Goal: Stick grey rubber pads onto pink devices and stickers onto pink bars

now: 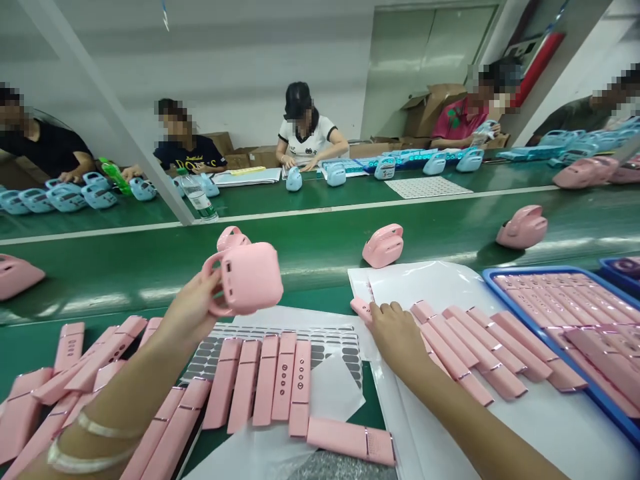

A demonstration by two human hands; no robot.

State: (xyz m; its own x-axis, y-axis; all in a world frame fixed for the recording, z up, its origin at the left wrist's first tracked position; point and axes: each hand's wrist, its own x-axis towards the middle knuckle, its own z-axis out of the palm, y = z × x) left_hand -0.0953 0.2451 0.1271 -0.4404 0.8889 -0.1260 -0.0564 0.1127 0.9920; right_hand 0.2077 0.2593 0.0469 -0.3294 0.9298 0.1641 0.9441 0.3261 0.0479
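My left hand [193,310] is raised and grips a pink plastic handled device [249,279], its loop handle curving around my fingers. A second pink loop [233,239] shows just behind it. My right hand [395,337] lies palm down on a white sheet [425,283], over the end of a long pink plastic strip [361,309]. Several similar strips [465,350] fan out beside that hand. More pink strips [267,380] lie in a row below my left forearm, next to a sheet of dark grey oval stickers [330,347].
A blue tray [550,333] packed with pink strips stands to the right. Pink devices [381,245] sit on a green conveyor belt [300,257]. Beyond it, several seated co-workers handle light blue devices at a second green bench, with cardboard boxes behind them.
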